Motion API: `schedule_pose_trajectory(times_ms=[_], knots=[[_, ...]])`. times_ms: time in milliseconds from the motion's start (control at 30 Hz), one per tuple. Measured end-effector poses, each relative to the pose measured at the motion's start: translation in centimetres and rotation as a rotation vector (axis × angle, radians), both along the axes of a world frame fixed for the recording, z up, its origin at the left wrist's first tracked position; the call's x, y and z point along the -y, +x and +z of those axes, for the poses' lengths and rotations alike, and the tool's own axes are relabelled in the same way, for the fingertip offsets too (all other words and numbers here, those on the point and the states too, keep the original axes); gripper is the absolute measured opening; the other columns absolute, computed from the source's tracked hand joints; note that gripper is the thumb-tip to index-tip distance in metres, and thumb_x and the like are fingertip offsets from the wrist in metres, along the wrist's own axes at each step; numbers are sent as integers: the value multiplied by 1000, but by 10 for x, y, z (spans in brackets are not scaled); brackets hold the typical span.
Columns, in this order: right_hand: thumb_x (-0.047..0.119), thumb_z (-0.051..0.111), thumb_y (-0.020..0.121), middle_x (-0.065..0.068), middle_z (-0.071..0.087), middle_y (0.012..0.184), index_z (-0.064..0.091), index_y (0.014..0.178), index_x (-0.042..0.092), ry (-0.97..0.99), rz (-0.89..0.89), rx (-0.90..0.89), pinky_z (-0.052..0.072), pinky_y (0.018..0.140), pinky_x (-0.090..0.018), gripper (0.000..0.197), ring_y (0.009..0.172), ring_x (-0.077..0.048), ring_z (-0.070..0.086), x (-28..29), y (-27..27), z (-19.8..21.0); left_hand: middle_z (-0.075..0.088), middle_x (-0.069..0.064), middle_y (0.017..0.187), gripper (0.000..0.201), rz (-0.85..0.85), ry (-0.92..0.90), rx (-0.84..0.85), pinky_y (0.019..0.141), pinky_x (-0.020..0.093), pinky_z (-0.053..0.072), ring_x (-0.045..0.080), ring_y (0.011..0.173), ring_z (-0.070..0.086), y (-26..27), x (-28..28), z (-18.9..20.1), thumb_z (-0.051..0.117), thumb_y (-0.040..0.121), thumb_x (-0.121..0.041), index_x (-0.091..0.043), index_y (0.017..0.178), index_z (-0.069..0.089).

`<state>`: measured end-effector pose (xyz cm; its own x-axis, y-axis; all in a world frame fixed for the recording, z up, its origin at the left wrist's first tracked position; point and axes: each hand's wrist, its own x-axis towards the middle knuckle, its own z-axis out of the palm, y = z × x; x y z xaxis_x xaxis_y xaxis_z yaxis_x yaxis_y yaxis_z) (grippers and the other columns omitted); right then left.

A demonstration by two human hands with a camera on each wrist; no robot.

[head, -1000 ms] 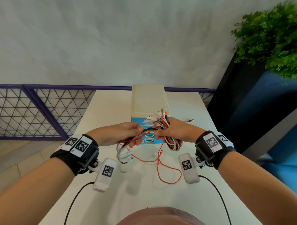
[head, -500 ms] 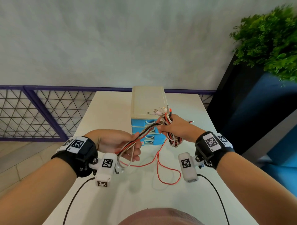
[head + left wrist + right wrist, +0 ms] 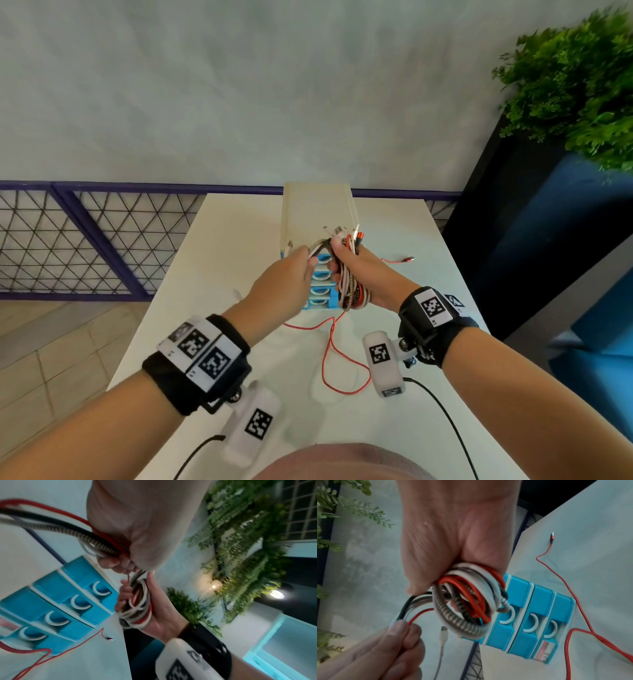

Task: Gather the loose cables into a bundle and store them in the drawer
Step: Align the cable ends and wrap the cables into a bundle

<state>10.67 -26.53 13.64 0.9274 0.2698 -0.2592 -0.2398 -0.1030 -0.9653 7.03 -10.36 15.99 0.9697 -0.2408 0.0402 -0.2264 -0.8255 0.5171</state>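
The left hand has swung up from low at the centre left of the head view, where it was half a second ago, to sit just beside the right hand at the middle of the frame, so the trailing strands it carries are now laid over the top of the coil; that looks to me like one more wrap going on, with the bundling well along but not finished. The left fingers are pinched round a few strands, black, white and red, while the right hand is clenched round the cable bundle, a tight hank of loops held upright in front of the drawer unit. The cables differ: smooth white and glossy red rubbery jackets, and a grey-white braided one with a ribbed, spring-like texture. One thin red cable hangs slack from the bundle, curls across the white table at the lower centre, and ends in a metal plug to the right of the hands. The drawer unit is a cream plastic box with glossy blue fronts and white crescent pulls; every drawer I can see is closed, so storing has not begun.
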Motion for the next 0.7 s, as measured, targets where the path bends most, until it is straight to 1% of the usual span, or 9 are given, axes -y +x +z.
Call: schedule_pose_trajectory(times_ms=[67, 133, 233, 300, 367, 433, 500, 567, 700], knots=[[68, 41, 89, 0, 58, 77, 59, 96, 16, 106, -38, -90, 48, 69, -27, 56, 67, -12, 56, -5, -2, 0, 47, -5, 67, 17, -11, 108, 65, 50, 32, 31, 18, 60, 48, -6, 11, 0, 31, 102, -28, -14, 98, 41], [74, 39, 85, -3, 59, 80, 68, 96, 18, 243, -24, -176, 48, 71, -27, 64, 73, -15, 57, -8, -6, 0, 50, -12, 77, 13, -44, 187, 89, 56, 32, 33, 20, 70, 54, -12, 20, 1, 36, 99, -18, -11, 110, 40], [78, 47, 72, -16, 52, 101, 75, 97, 20, 401, 21, -259, 48, 78, -33, 70, 97, -29, 52, -13, -15, 8, 63, 1, 99, 30, -61, 350, 132, 60, 32, 34, 27, 90, 64, -18, 30, 5, 42, 94, -9, -7, 123, 36], [76, 47, 70, -13, 62, 100, 79, 86, 20, 415, 25, -278, 48, 84, -36, 66, 94, -27, 59, -14, -20, 12, 61, 9, 104, 35, -65, 433, 154, 59, 33, 35, 30, 89, 65, -21, 37, 5, 45, 92, -7, -5, 126, 35], [71, 55, 68, -6, 68, 92, 79, 75, 21, 400, -4, -284, 47, 89, -37, 56, 85, -21, 66, -14, -24, 14, 59, 12, 109, 37, -60, 412, 154, 61, 36, 41, 32, 90, 65, -24, 44, 7, 45, 92, -8, -6, 128, 34], [62, 69, 67, -4, 68, 84, 76, 71, 23, 382, -52, -269, 50, 84, -36, 40, 76, -18, 68, -14, -22, 12, 58, 15, 114, 38, -57, 386, 161, 65, 39, 42, 33, 94, 64, -25, 48, 9, 41, 95, -11, -4, 132, 33], [44, 75, 75, -4, 67, 78, 72, 79, 19, 324, -89, -241, 52, 72, -33, 25, 70, -18, 67, -12, -19, 11, 61, 17, 111, 33, -84, 383, 142, 64, 37, 37, 34, 94, 61, -25, 49, 13, 38, 96, -10, 3, 127, 40], [26, 72, 82, -6, 66, 75, 68, 90, 13, 241, -142, -211, 53, 62, -31, 16, 66, -18, 67, -12, -16, 11, 64, 14, 105, 25, -132, 413, 126, 64, 35, 35, 31, 91, 61, -24, 46, 16, 41, 94, -11, -2, 115, 51], [10, 68, 82, -10, 64, 74, 67, 104, 1, 148, -218, -140, 53, 62, -30, 24, 68, -20, 64, -11, -11, 6, 62, 15, 112, 26, -146, 305, -82, 74, 35, 42, 31, 104, 59, -21, 42, 21, 40, 97, -13, -3, 114, 56]])
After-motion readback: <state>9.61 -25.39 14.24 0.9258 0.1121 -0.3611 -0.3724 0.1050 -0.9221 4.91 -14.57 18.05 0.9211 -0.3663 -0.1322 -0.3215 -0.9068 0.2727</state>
